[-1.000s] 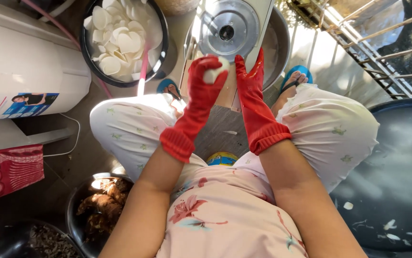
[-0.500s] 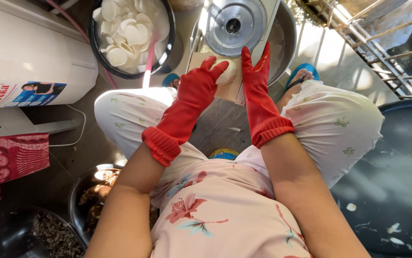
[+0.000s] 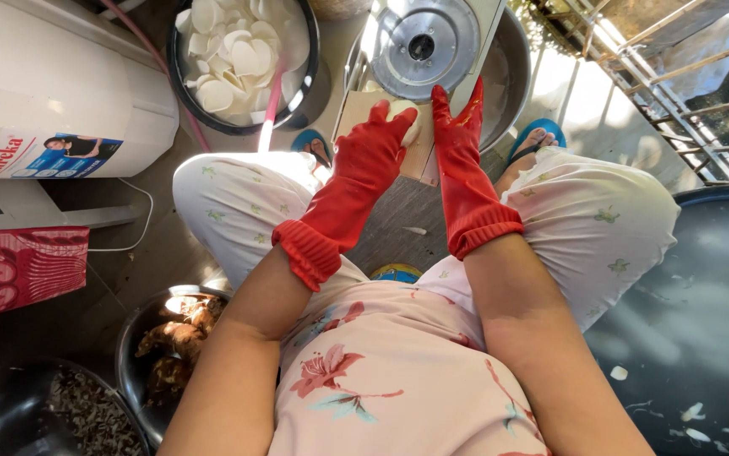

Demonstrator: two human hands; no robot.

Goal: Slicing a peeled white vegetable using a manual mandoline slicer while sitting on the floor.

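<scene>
Together, both gloved hands [image 3: 419, 143] press a white peeled root [image 3: 405, 118] toward the slicer disc [image 3: 424, 44].

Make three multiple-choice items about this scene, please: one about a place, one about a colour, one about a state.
1. Where is the bowl of white slices?
A. Upper left, beside the slicer
B. On the person's lap
C. Inside the dark tub

2. What colour are the gloves?
A. Blue
B. Red
C. Yellow

3. How is the left hand?
A. Open and apart from everything
B. Resting on the knee
C. Closed on a white piece

Answers:
1. A: the bowl sits on the floor left of the slicer.
2. B: both gloves are red, on the left hand and the right hand.
3. C: its fingers curl around the white piece in front of the slicer, while the right hand stands flat beside it.
</scene>
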